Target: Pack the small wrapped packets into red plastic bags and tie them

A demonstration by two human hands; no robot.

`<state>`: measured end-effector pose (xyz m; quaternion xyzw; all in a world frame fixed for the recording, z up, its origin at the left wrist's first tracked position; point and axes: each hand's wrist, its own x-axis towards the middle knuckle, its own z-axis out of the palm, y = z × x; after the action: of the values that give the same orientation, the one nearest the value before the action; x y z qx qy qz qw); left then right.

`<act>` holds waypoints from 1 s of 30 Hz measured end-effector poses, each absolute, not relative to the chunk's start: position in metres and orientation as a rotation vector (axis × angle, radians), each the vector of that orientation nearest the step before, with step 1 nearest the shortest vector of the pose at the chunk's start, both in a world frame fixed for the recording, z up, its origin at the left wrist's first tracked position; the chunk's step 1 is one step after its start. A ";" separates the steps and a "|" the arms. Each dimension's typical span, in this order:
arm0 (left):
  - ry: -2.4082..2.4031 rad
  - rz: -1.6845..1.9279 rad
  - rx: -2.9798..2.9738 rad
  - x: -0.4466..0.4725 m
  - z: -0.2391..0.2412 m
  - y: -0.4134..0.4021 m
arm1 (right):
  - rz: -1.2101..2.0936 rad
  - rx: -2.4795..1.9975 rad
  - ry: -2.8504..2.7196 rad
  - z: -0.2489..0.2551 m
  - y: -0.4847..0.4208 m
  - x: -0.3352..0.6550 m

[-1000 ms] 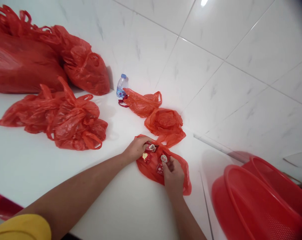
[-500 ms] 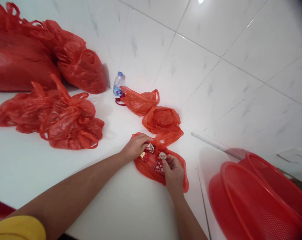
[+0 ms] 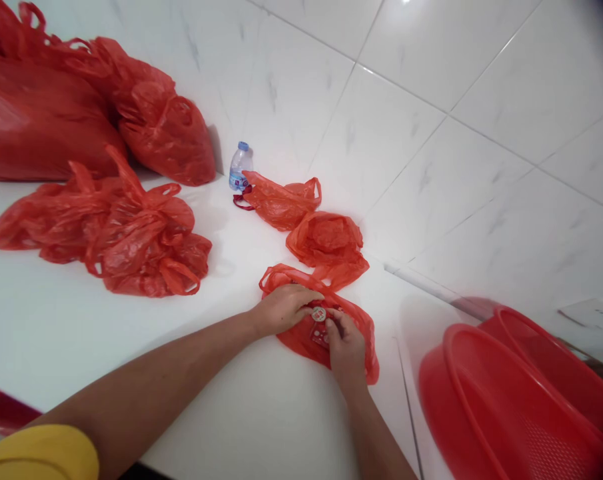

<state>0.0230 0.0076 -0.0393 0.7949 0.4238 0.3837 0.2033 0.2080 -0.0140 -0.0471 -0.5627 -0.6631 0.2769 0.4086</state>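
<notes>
A thin red plastic bag [image 3: 301,343] lies spread on the white table beneath both hands. Between my fingertips is a small red packet with white dots [image 3: 319,333], a round pale label [image 3: 319,313] with red marks at its top. My right hand [image 3: 348,343] pinches its right side between thumb and fingers. From the left, my left hand [image 3: 286,309] closes thumb and fingers at the label's left edge. Its fingers cover other small wrapped pieces on the bag.
Two crumpled red bags [image 3: 326,240] lie just behind, beside a small water bottle [image 3: 240,167] near the tiled wall. Knotted red bags [image 3: 131,240] and large full ones [image 3: 46,113] fill the left. Red plastic baskets [image 3: 511,400] stand at the right.
My left hand has moved right, from the wrapped pieces at the bag's left to the round-labelled packet. The packet has shifted slightly left in my right hand.
</notes>
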 end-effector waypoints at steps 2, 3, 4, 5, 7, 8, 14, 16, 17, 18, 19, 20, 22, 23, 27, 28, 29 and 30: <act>1.210 1.065 2.151 0.025 -0.040 0.007 | 0.691 -1.404 -1.680 -0.047 -0.014 0.208; 1.211 1.056 2.125 0.025 -0.040 0.006 | 0.685 -1.401 -1.682 -0.047 -0.014 0.208; 1.208 1.045 2.105 0.026 -0.041 0.006 | 0.679 -1.400 -1.683 -0.047 -0.013 0.208; 1.201 1.037 2.090 0.026 -0.041 0.006 | 0.680 -1.402 -1.684 -0.047 -0.013 0.208; 1.186 1.028 2.069 0.027 -0.041 0.005 | 0.694 -1.403 -1.685 -0.047 -0.013 0.209; 1.178 1.030 2.064 0.027 -0.041 0.005 | 0.701 -1.399 -1.690 -0.047 -0.013 0.209; 1.138 1.003 2.076 0.026 -0.036 0.005 | 0.723 -1.382 -1.684 -0.046 -0.014 0.207; 1.125 0.993 2.070 0.026 -0.033 0.005 | 0.721 -1.398 -1.683 -0.044 -0.015 0.207; 1.126 1.001 2.061 0.025 -0.032 0.004 | 0.710 -1.410 -1.684 -0.042 -0.015 0.208; 1.130 1.011 2.054 0.025 -0.031 0.004 | 0.692 -1.423 -1.684 -0.040 -0.014 0.208; 1.139 1.022 2.052 0.024 -0.030 0.005 | 0.668 -1.438 -1.682 -0.038 -0.014 0.210; 1.151 1.028 2.055 0.023 -0.029 0.005 | 0.641 -1.455 -1.675 -0.036 -0.013 0.212; 1.185 1.035 2.075 0.021 -0.029 0.007 | 0.589 -1.495 -1.664 -0.032 -0.010 0.217; 1.194 1.031 2.094 0.021 -0.030 0.007 | 0.567 -1.516 -1.668 -0.030 -0.009 0.219; 1.173 1.010 2.187 0.020 -0.030 0.009 | 0.532 -1.620 -1.807 -0.026 -0.005 0.229; 1.164 1.004 2.219 0.021 -0.031 0.009 | 0.525 -1.643 -1.869 -0.026 -0.004 0.230; 1.159 0.996 2.252 0.021 -0.031 0.009 | 0.514 -1.660 -1.936 -0.025 -0.004 0.231; 1.158 0.983 2.284 0.022 -0.032 0.009 | 0.499 -1.667 -2.002 -0.025 -0.004 0.231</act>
<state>0.0215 0.0090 -0.0322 0.8162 0.4139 0.3511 0.1980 0.2312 -0.0044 -0.0248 -0.6098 -0.7323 0.1824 0.2420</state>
